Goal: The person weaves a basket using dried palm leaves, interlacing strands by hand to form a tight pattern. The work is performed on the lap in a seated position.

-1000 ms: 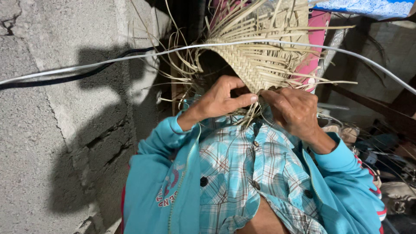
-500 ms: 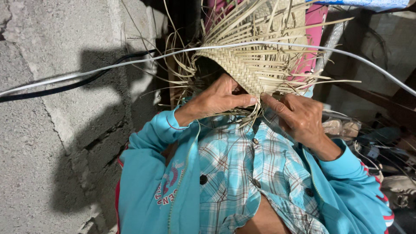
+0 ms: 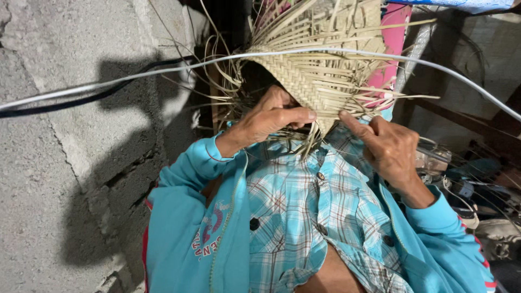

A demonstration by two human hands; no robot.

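Pinching the weave (image 3: 320, 81) at chest height, my left hand (image 3: 271, 116) closed on its lower edge; my right hand (image 3: 388, 146) sat half-open, forefinger touching it. Light, springy, brittle strands, I judged — best gripped at the tight plaiting.

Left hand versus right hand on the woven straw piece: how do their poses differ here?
The left hand curls over the lower edge of the woven straw piece, thumb stretched toward its tip; the right hand sits lower, one finger raised to the edge. The left hand shows knuckles, the right hand its back. Both touch the weave and wear turquoise sleeves.
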